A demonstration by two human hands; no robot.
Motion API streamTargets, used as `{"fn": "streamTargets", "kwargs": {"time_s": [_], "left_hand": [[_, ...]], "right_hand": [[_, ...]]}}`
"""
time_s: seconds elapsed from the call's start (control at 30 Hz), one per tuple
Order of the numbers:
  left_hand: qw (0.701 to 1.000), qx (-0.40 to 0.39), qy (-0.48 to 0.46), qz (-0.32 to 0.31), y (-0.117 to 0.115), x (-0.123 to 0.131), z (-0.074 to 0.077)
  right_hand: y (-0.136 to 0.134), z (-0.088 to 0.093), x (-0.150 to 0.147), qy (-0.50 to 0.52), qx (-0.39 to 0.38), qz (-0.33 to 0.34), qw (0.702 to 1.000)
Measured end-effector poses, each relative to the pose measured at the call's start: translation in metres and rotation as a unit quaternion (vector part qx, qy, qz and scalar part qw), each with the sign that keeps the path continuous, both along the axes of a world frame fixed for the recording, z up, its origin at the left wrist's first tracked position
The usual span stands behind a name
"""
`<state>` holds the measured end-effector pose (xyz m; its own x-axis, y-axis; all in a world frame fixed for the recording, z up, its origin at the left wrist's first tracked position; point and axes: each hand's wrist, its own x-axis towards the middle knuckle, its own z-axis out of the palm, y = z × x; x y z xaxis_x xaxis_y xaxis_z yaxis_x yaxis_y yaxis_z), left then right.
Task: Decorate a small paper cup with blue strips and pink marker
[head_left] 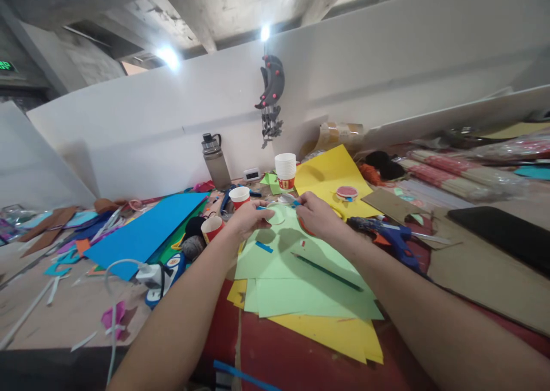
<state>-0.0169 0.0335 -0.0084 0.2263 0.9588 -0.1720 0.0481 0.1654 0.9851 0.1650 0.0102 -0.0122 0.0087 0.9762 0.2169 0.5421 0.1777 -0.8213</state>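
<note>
My left hand (250, 219) is closed at the fingertips on the edge of a pale green paper disc (277, 214), with a bit of blue paper (261, 208) by its fingers. To the right of the disc, my right hand (317, 214) pinches a small blue paper strip (296, 204). Both hands are above a stack of light green paper sheets (283, 293). On these sheets lie a loose blue strip (263, 247), a tiny red-and-white scrap (303, 243) and a dark green pencil (329, 272). An orange-red edge shows under my right hand, partly hidden.
A red-and-white paper cup (239, 197), another cup (212, 229) and a cup stack (286, 170) stand around. A grey bottle (216, 161) stands by the white board. At right are a blue glue gun (397, 239) and cardboard (485, 276); at left, blue sheets (150, 227) and a power strip (165, 282).
</note>
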Motion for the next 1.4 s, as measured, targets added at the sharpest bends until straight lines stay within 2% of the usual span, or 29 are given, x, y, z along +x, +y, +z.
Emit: {"fn": "streamTargets", "kwargs": {"time_s": [0.13,0.27,0.47,0.57,0.67,0.93,1.1,1.4], "left_hand": [[0.999,-0.010,-0.042,-0.011,0.0021,-0.0030,-0.0003],[0.999,0.021,-0.046,0.012,0.0030,-0.0025,-0.0022],[0.994,0.099,0.006,0.038,-0.0001,0.0025,-0.0016],[0.993,0.111,0.021,0.037,-0.0017,0.0039,-0.0003],[0.995,0.096,-0.007,0.036,-0.0007,0.0031,-0.0002],[0.994,-0.013,-0.106,0.017,0.0015,-0.0011,0.0024],[0.993,-0.014,-0.120,-0.009,0.0008,-0.0023,0.0036],[0.995,0.007,-0.095,0.017,0.0030,-0.0007,0.0014]], "right_hand": [[-0.0002,-0.0024,-0.0033,0.120,-0.088,0.092,0.985],[-0.0019,-0.0039,-0.0039,0.126,-0.107,0.137,0.977],[0.0001,-0.0067,-0.0020,0.075,-0.112,0.125,0.983],[-0.0007,-0.0061,-0.0026,0.063,-0.116,0.108,0.985],[-0.0021,-0.0042,-0.0032,0.061,-0.121,0.097,0.986],[-0.0023,-0.0006,-0.0024,0.091,-0.125,0.090,0.984],[-0.0033,0.0024,-0.0019,0.104,-0.119,0.091,0.983],[-0.0036,0.0030,-0.0016,0.095,-0.112,0.096,0.985]]}}
